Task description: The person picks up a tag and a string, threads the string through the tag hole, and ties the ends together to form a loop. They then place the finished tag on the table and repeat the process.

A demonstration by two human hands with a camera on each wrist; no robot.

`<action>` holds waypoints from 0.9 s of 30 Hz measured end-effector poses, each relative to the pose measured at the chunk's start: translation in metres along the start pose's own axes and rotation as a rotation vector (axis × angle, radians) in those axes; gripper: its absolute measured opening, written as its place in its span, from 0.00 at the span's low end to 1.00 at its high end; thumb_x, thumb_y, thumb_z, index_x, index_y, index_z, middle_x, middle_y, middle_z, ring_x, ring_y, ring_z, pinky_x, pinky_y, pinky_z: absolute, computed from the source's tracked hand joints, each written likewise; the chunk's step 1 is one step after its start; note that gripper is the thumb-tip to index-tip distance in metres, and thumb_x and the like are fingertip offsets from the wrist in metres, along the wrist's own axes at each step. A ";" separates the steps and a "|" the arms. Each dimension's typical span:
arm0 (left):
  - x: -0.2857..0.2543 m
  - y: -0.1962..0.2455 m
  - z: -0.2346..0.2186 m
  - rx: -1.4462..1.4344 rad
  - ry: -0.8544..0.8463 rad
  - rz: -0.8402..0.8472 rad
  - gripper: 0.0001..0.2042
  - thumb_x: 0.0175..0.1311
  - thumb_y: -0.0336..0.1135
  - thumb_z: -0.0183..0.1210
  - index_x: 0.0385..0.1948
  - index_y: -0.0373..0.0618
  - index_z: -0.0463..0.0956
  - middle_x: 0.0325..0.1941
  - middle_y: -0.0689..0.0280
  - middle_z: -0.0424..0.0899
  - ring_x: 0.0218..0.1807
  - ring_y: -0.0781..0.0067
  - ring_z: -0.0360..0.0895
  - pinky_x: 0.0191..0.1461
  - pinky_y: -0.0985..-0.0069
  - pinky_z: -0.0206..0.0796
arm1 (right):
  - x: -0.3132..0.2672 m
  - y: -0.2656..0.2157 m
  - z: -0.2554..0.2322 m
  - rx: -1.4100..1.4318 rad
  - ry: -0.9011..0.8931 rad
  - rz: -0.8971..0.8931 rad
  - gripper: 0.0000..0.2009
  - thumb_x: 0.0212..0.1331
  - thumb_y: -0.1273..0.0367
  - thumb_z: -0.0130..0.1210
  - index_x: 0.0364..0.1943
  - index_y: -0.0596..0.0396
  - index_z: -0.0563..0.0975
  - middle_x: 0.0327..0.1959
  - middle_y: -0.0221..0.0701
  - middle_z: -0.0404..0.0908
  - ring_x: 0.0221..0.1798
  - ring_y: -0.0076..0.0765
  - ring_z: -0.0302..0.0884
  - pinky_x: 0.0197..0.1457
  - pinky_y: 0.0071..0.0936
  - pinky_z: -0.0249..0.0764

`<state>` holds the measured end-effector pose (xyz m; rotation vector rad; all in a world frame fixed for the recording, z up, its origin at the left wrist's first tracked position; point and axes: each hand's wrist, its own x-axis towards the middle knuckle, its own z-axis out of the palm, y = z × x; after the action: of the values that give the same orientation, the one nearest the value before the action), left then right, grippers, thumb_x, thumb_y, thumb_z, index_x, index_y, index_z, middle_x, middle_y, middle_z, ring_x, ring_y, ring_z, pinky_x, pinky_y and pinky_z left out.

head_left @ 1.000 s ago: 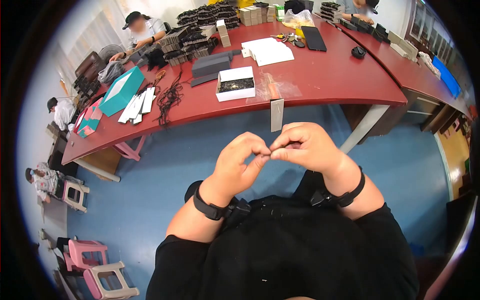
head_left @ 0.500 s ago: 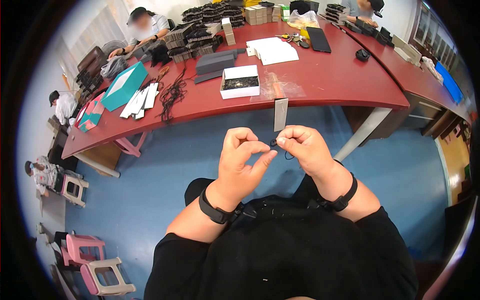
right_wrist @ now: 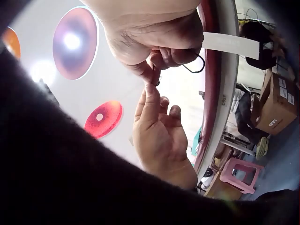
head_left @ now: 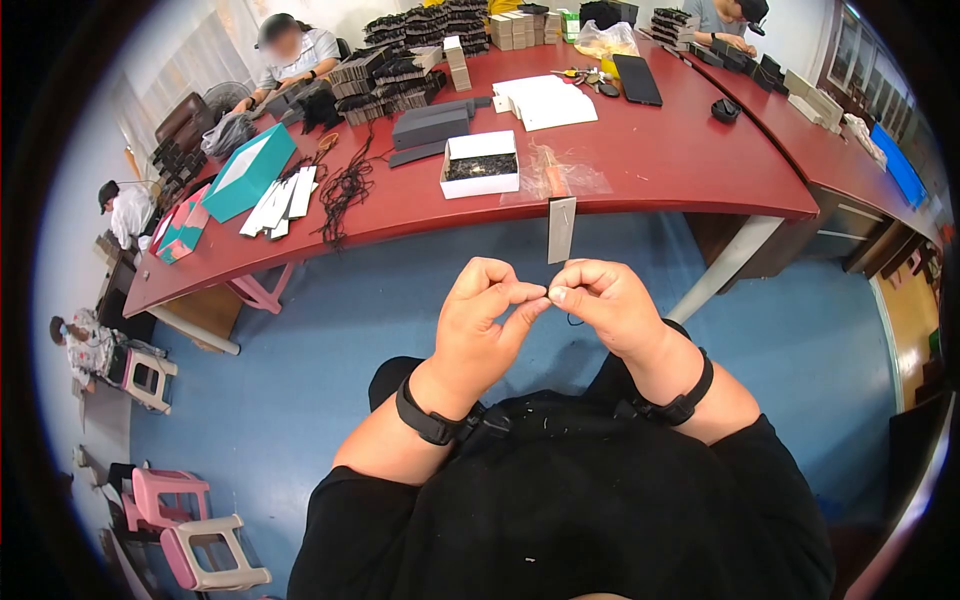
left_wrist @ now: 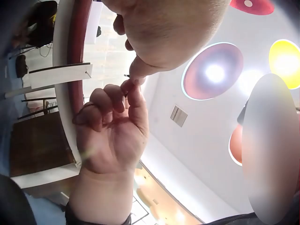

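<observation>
In the head view my left hand (head_left: 485, 315) and right hand (head_left: 615, 308) meet at the fingertips in front of my chest. Thumb and forefinger of the right hand pinch a thin black cord (right_wrist: 203, 64), which loops out below its curled fingers in the right wrist view. The left hand pinches at the same spot, where a small dark bit of the cord shows between the fingertips. Most of the cord is hidden by the fingers. Just beyond the hands, a pale flat strip (head_left: 562, 232) hangs over the table's edge.
On the red table (head_left: 690, 165) stand a white box (head_left: 480, 187) of small dark pieces, white cards (head_left: 545, 103), a tangle of black cords (head_left: 345, 195), a teal box (head_left: 248, 172) and a phone (head_left: 637, 79). Stacks of grey pieces (head_left: 375, 85) lie farther back. Other people sit around.
The hands were together, then parted half a second ago, showing a black loop by the right fingers. Now the left fingertips have moved right and meet the right ones again.
</observation>
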<state>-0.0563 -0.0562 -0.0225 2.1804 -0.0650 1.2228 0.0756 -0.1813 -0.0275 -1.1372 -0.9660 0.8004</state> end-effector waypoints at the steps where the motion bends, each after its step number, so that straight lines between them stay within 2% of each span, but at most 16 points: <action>1: 0.000 0.001 0.000 0.008 -0.013 -0.011 0.08 0.45 0.24 0.67 0.27 0.41 0.79 0.31 0.66 0.70 0.31 0.75 0.68 0.33 0.81 0.62 | 0.000 0.000 0.000 0.002 0.004 0.009 0.05 0.56 0.72 0.57 0.29 0.60 0.79 0.25 0.21 0.70 0.29 0.14 0.63 0.32 0.16 0.59; 3: 0.000 0.000 -0.001 0.015 -0.028 -0.023 0.06 0.47 0.24 0.65 0.27 0.41 0.78 0.31 0.65 0.70 0.31 0.75 0.68 0.33 0.80 0.62 | -0.001 0.000 0.000 0.005 0.010 0.018 0.05 0.56 0.72 0.58 0.30 0.60 0.79 0.25 0.20 0.71 0.28 0.14 0.62 0.31 0.16 0.59; 5: 0.000 -0.003 -0.002 0.018 0.069 -0.097 0.05 0.49 0.22 0.62 0.26 0.39 0.75 0.32 0.65 0.70 0.32 0.76 0.69 0.34 0.81 0.63 | -0.001 0.003 -0.002 -0.095 0.071 0.025 0.05 0.56 0.72 0.58 0.30 0.61 0.79 0.24 0.21 0.72 0.27 0.13 0.62 0.31 0.16 0.60; 9: 0.000 -0.017 -0.004 -0.054 0.046 -0.134 0.04 0.54 0.23 0.59 0.27 0.39 0.72 0.35 0.64 0.71 0.33 0.77 0.69 0.36 0.82 0.64 | 0.002 0.011 -0.007 -0.023 0.084 0.086 0.05 0.55 0.72 0.59 0.31 0.61 0.79 0.24 0.22 0.74 0.27 0.13 0.63 0.30 0.15 0.61; 11: -0.004 -0.021 0.002 -0.300 0.014 -0.250 0.03 0.59 0.26 0.55 0.30 0.40 0.70 0.40 0.64 0.72 0.34 0.78 0.70 0.38 0.82 0.65 | 0.002 0.016 -0.008 -0.007 0.051 0.074 0.07 0.56 0.68 0.59 0.31 0.59 0.80 0.19 0.18 0.70 0.24 0.11 0.61 0.25 0.14 0.58; 12: -0.004 -0.023 0.005 -0.526 -0.033 -0.313 0.04 0.64 0.30 0.52 0.32 0.42 0.67 0.43 0.62 0.72 0.33 0.78 0.71 0.38 0.81 0.66 | 0.002 0.015 -0.009 -0.006 0.053 0.075 0.07 0.56 0.68 0.59 0.31 0.59 0.80 0.19 0.18 0.70 0.24 0.11 0.61 0.25 0.14 0.58; 13: -0.004 -0.022 0.005 -0.526 -0.033 -0.313 0.04 0.64 0.30 0.52 0.32 0.42 0.67 0.43 0.62 0.72 0.33 0.78 0.71 0.38 0.81 0.66 | 0.002 0.013 -0.010 0.002 0.039 0.116 0.08 0.56 0.68 0.59 0.32 0.59 0.80 0.21 0.19 0.72 0.24 0.12 0.63 0.25 0.13 0.58; 15: -0.001 -0.020 0.003 -1.104 -0.106 -0.580 0.04 0.66 0.32 0.49 0.33 0.44 0.65 0.42 0.60 0.73 0.32 0.76 0.72 0.38 0.80 0.67 | 0.005 0.011 -0.013 0.009 0.025 0.155 0.08 0.55 0.68 0.59 0.33 0.59 0.80 0.23 0.20 0.74 0.24 0.13 0.64 0.25 0.13 0.59; 18: 0.003 -0.032 0.002 -1.229 -0.071 -0.636 0.05 0.68 0.33 0.47 0.32 0.46 0.63 0.37 0.61 0.73 0.29 0.75 0.70 0.36 0.79 0.66 | 0.010 0.008 -0.026 0.051 0.118 0.104 0.12 0.55 0.69 0.59 0.43 0.58 0.77 0.28 0.22 0.76 0.27 0.14 0.66 0.25 0.13 0.60; 20: 0.006 -0.047 0.005 -1.199 -0.057 -0.602 0.04 0.68 0.32 0.46 0.32 0.46 0.63 0.34 0.62 0.71 0.28 0.75 0.69 0.35 0.79 0.65 | 0.018 0.002 -0.048 0.172 0.137 0.027 0.17 0.54 0.71 0.58 0.48 0.58 0.72 0.29 0.23 0.74 0.28 0.16 0.66 0.28 0.14 0.61; 22: 0.014 -0.055 0.009 -1.019 -0.008 -0.558 0.04 0.68 0.31 0.46 0.31 0.46 0.62 0.29 0.66 0.68 0.26 0.78 0.65 0.33 0.80 0.61 | 0.031 0.000 -0.055 0.333 0.196 -0.141 0.13 0.52 0.76 0.58 0.42 0.56 0.72 0.31 0.25 0.71 0.29 0.19 0.67 0.32 0.16 0.64; 23: 0.016 -0.062 0.011 -1.022 -0.015 -0.556 0.04 0.68 0.31 0.46 0.31 0.46 0.62 0.29 0.66 0.68 0.26 0.78 0.65 0.33 0.80 0.61 | 0.037 -0.002 -0.055 0.430 0.202 -0.214 0.12 0.51 0.78 0.57 0.40 0.55 0.72 0.31 0.26 0.71 0.30 0.19 0.67 0.33 0.17 0.65; 25: 0.021 -0.076 0.014 -0.690 0.016 -0.361 0.04 0.68 0.31 0.46 0.33 0.45 0.62 0.29 0.67 0.69 0.27 0.81 0.65 0.32 0.83 0.60 | 0.048 0.002 -0.055 0.426 0.174 -0.254 0.10 0.51 0.79 0.56 0.38 0.55 0.72 0.31 0.26 0.71 0.31 0.20 0.68 0.35 0.18 0.66; 27: 0.019 -0.084 0.014 -0.680 0.054 -0.353 0.03 0.67 0.29 0.46 0.33 0.44 0.61 0.28 0.68 0.69 0.27 0.83 0.64 0.31 0.84 0.59 | 0.055 0.009 -0.053 0.421 0.141 -0.290 0.09 0.52 0.80 0.55 0.37 0.54 0.72 0.31 0.26 0.71 0.31 0.21 0.69 0.37 0.19 0.67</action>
<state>-0.0075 0.0080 -0.0546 1.4887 -0.0593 0.8864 0.1456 -0.1491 -0.0316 -0.6617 -0.7753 0.6383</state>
